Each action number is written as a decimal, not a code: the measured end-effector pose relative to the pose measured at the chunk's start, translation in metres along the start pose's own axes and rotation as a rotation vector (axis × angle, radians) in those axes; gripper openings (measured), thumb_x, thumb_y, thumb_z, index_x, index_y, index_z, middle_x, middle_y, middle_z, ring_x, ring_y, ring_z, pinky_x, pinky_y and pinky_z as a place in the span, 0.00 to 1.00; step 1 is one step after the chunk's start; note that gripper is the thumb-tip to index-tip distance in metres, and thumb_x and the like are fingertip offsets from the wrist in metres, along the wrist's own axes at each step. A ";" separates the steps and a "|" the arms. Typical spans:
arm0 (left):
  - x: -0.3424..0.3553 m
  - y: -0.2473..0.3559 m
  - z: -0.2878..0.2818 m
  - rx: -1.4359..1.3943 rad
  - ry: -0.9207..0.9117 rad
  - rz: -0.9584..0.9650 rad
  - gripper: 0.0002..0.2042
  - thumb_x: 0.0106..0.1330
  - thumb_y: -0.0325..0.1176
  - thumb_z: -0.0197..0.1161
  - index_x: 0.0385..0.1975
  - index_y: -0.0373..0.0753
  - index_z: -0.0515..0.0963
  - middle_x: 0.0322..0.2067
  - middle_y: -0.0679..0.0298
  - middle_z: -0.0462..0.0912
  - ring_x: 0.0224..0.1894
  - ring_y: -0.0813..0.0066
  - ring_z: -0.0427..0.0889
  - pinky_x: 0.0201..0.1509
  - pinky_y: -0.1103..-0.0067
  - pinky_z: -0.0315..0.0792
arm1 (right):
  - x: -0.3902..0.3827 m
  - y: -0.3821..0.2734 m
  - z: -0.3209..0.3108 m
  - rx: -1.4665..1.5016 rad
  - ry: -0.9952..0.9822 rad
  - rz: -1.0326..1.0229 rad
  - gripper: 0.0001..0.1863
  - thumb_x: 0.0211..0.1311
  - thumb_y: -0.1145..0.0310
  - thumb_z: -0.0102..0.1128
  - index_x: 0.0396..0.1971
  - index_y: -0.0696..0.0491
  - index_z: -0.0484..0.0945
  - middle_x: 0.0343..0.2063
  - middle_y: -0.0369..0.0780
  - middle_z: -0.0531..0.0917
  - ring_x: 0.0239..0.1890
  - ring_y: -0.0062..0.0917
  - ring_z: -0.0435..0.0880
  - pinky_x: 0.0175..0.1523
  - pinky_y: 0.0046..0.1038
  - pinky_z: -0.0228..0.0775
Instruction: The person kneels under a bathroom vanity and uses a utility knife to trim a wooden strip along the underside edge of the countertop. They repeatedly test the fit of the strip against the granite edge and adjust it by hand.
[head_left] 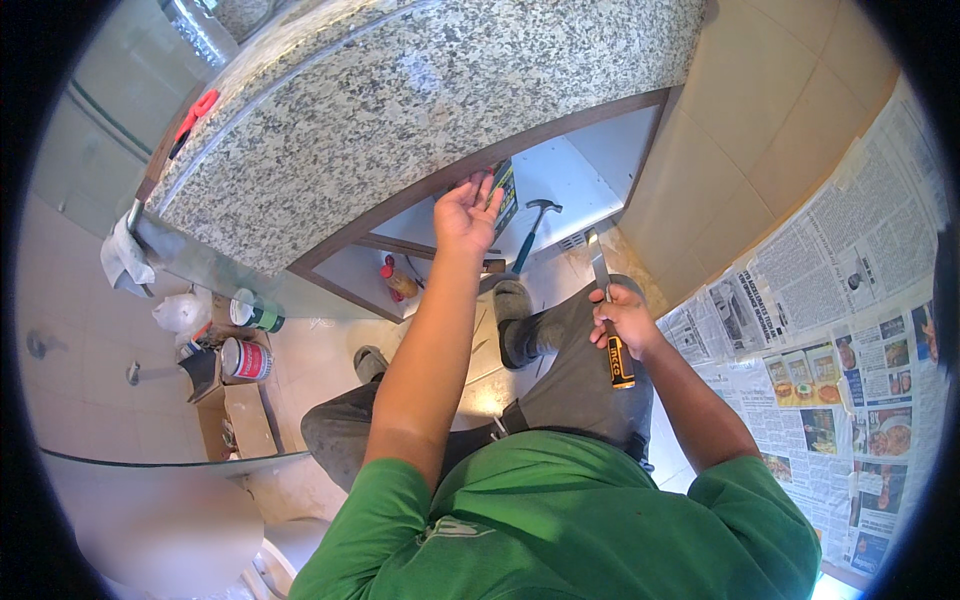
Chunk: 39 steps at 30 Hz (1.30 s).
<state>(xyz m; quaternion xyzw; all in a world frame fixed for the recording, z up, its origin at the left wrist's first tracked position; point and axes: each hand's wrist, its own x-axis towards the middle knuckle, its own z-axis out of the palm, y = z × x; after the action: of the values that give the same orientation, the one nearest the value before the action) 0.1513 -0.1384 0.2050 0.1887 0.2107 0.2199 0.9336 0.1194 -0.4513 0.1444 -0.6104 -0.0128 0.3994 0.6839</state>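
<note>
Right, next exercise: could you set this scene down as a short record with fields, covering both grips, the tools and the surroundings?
Left grip: open, fingers loosely curled at the brown cabinet frame; contact unclear
Right grip: closed around a flat-bladed tool, blade pointing toward the cabinet
Hammer: teal handle, head inside the cabinet opening
Bottle: yellow with red cap, in the cabinet's left part
Counter: speckled stone, red-handled item at its left end
Right side: surface covered with newspaper
</note>
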 end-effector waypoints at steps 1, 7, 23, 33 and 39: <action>0.001 -0.004 0.003 -0.003 -0.003 -0.009 0.13 0.68 0.25 0.52 0.50 0.28 0.71 0.57 0.49 0.76 0.66 0.52 0.71 0.72 0.53 0.63 | 0.000 0.000 -0.001 0.005 0.004 0.001 0.18 0.61 0.76 0.54 0.51 0.59 0.68 0.25 0.38 0.76 0.20 0.27 0.82 0.23 0.26 0.76; 0.012 -0.025 0.015 0.016 -0.045 -0.050 0.17 0.66 0.24 0.54 0.55 0.30 0.69 0.59 0.51 0.74 0.68 0.51 0.69 0.72 0.52 0.61 | 0.002 0.000 0.000 0.018 -0.013 0.008 0.19 0.60 0.76 0.55 0.52 0.59 0.68 0.25 0.38 0.77 0.20 0.28 0.82 0.23 0.27 0.76; -0.083 0.118 -0.214 1.238 -0.047 -0.263 0.12 0.74 0.37 0.60 0.34 0.34 0.78 0.29 0.61 0.81 0.32 0.71 0.84 0.46 0.75 0.79 | 0.000 -0.003 -0.001 0.037 -0.008 0.020 0.19 0.61 0.74 0.58 0.53 0.56 0.69 0.23 0.36 0.77 0.20 0.26 0.82 0.23 0.27 0.76; -0.125 0.189 -0.302 1.628 0.272 -0.002 0.12 0.73 0.34 0.59 0.31 0.32 0.77 0.27 0.58 0.82 0.27 0.71 0.82 0.36 0.75 0.75 | 0.004 -0.008 0.025 -0.127 0.052 0.043 0.16 0.62 0.72 0.57 0.50 0.56 0.71 0.22 0.35 0.76 0.18 0.26 0.81 0.23 0.27 0.74; -0.124 0.172 -0.288 1.947 0.136 0.081 0.19 0.65 0.32 0.65 0.55 0.33 0.75 0.31 0.56 0.84 0.34 0.65 0.84 0.42 0.72 0.76 | 0.003 -0.012 0.031 -0.197 0.131 0.062 0.16 0.61 0.74 0.58 0.49 0.57 0.71 0.21 0.36 0.75 0.17 0.27 0.80 0.22 0.28 0.73</action>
<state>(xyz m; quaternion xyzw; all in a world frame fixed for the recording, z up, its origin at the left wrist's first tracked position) -0.1437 0.0191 0.0780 0.8713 0.3470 -0.0082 0.3471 0.1123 -0.4238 0.1614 -0.6995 0.0116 0.3762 0.6075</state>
